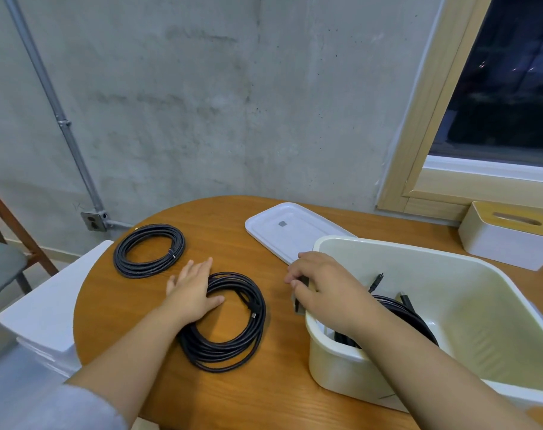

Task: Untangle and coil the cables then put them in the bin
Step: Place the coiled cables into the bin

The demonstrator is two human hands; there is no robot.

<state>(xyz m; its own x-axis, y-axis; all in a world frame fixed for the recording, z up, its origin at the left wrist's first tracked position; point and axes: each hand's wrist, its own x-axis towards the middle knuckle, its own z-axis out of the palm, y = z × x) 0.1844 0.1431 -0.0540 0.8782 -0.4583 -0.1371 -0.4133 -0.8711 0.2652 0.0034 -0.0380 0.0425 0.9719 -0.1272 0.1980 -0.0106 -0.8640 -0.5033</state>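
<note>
Two black coiled cables lie on the round wooden table (233, 398). My left hand (192, 290) rests flat with straight fingers on the upper left edge of the nearer coil (230, 324). The farther coil (149, 249) lies untouched at the back left. My right hand (320, 283) curls over the near left rim of the cream bin (469, 308), its fingers wrapped around a dark cable piece at the rim. Another black cable (397, 308) sits inside the bin, partly hidden by my right forearm.
The bin's white lid (282, 231) lies behind it on the table. A white tissue box (509, 231) stands at the back right by the window. A white box (53, 305) and a chair (3, 259) sit left of the table.
</note>
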